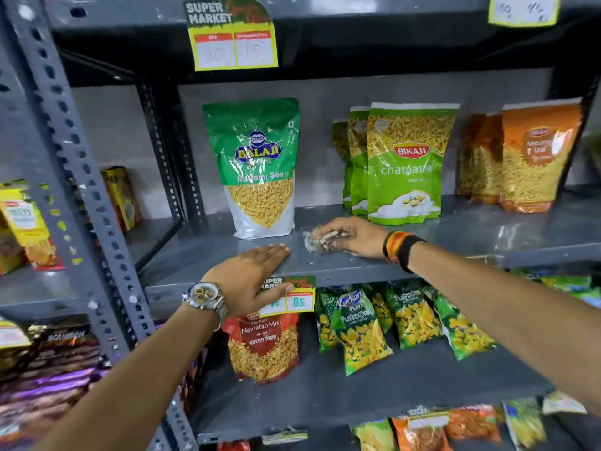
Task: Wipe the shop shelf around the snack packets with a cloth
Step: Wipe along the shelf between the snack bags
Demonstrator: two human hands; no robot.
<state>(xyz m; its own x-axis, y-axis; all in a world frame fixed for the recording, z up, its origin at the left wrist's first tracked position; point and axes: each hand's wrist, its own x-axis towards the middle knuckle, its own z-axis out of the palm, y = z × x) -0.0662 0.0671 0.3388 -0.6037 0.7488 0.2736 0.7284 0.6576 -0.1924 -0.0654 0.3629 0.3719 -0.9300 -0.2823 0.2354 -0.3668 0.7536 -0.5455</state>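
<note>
Our right hand (349, 234) presses a crumpled cloth (320, 243) onto the grey shelf (455, 236), fingers clamped on it, in the bare stretch between the Balaji packet (260, 167) and the green Bikaji packets (400, 164), both standing upright further back. Our left hand (250, 275) lies flat on the shelf's front edge, fingers together and straight, partly covering a price tag (299, 296). Orange packets (533, 157) stand at the far right of the shelf
</note>
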